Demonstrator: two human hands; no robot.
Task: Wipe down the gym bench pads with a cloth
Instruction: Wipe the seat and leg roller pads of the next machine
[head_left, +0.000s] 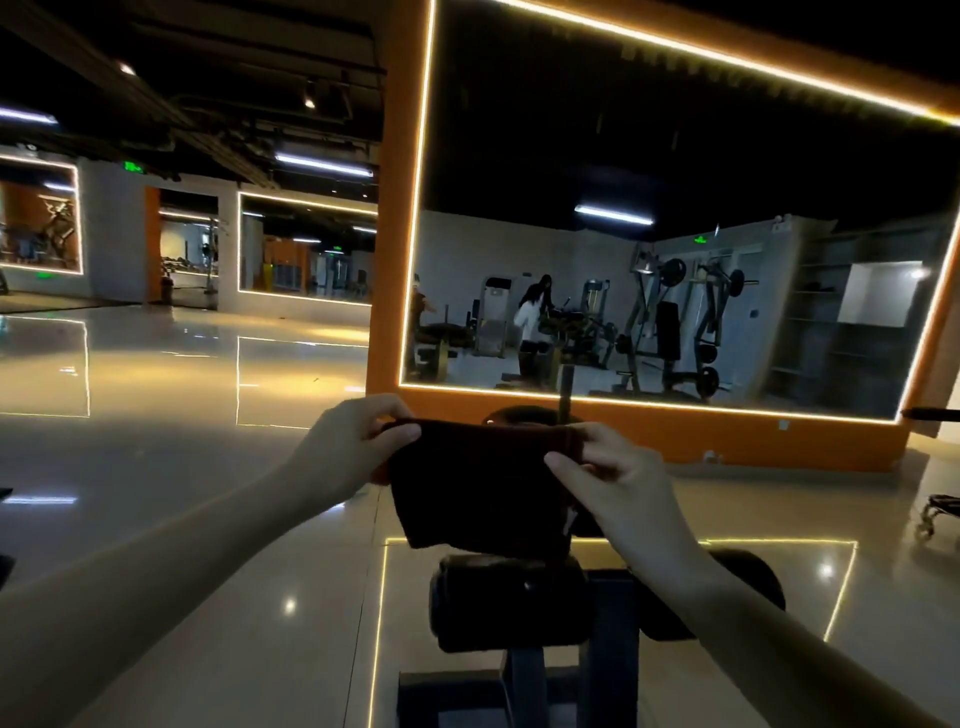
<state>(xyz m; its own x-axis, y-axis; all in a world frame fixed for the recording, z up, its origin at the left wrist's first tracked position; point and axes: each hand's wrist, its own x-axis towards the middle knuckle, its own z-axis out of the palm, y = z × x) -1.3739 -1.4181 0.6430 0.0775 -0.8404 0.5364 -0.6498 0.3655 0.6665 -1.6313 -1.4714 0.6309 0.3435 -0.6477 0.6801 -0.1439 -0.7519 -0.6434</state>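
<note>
A dark cloth hangs folded in the air in front of me, stretched between both hands. My left hand pinches its top left corner between thumb and fingers. My right hand pinches the top right edge. Below the cloth sit two black roller pads of a gym bench: the left pad is in plain sight, and the right pad is partly hidden behind my right forearm. A dark metal frame carries the pads. Another black pad shows just above the cloth's top edge.
A big mirror with an orange frame and a lit strip stands straight ahead, showing weight machines and two people. Glossy tiled floor spreads to the left. A metal rack stands low at the right edge.
</note>
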